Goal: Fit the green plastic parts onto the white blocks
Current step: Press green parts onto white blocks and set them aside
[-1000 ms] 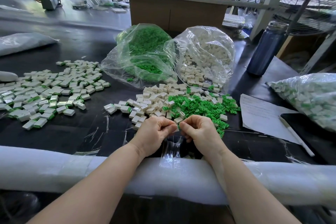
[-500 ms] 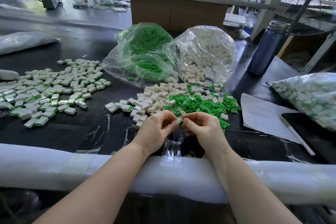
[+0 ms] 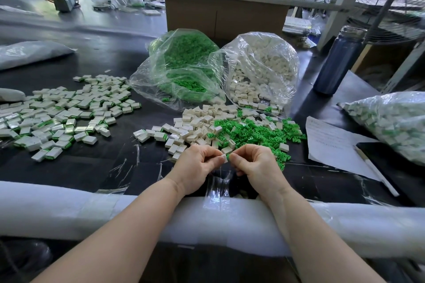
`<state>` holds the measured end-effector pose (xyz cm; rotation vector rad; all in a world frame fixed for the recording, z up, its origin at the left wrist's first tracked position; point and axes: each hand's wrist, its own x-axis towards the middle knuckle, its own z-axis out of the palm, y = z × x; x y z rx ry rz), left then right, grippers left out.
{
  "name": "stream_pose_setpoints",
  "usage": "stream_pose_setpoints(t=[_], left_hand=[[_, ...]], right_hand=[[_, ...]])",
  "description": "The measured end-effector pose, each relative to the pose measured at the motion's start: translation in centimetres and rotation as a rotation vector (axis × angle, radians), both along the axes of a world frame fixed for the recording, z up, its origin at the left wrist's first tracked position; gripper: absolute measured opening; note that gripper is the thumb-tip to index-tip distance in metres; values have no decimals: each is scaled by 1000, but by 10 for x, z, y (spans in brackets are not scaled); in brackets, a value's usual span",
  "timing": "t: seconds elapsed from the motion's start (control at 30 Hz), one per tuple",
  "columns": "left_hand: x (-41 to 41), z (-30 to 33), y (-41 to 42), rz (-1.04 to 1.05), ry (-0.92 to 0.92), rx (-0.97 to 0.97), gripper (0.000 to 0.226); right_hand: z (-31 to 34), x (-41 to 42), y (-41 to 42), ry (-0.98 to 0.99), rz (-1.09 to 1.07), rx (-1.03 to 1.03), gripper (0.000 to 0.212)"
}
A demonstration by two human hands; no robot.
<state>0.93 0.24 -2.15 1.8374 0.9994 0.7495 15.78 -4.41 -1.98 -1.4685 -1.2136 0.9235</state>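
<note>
My left hand (image 3: 198, 166) pinches a small white block (image 3: 223, 158) at its fingertips. My right hand (image 3: 255, 164) pinches a green plastic part (image 3: 228, 157) and holds it against the block's end. Both hands meet just above the black table near its front edge. Behind them lies a loose heap of white blocks (image 3: 195, 123) beside a heap of green parts (image 3: 253, 132). To the left spreads a wide pile of fitted blocks (image 3: 66, 112) with green showing at their edges.
Two open clear bags stand at the back, one of green parts (image 3: 181, 69) and one of white blocks (image 3: 262, 64). A blue bottle (image 3: 338, 62), a paper sheet (image 3: 331, 145) with a pen, and a filled bag (image 3: 391, 122) sit right. White foam padding (image 3: 69, 209) covers the front edge.
Both hands have stayed together at the table's front. The green part now shows between the fingertips against the white block.
</note>
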Motion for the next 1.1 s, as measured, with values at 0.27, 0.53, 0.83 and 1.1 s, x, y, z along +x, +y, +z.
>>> stream_pose_setpoints(t=[0.27, 0.53, 0.83, 1.1], left_hand=[[1, 0, -1, -28, 97, 61, 14], [1, 1, -2, -21, 38, 66, 14], [3, 3, -3, 24, 1, 60, 24], [3, 4, -2, 4, -37, 64, 14]], right_hand=[[1, 1, -1, -105, 39, 1, 16], [1, 0, 0, 28, -26, 58, 15], [2, 0, -1, 98, 45, 109, 15], [1, -1, -1, 113, 33, 116, 10]])
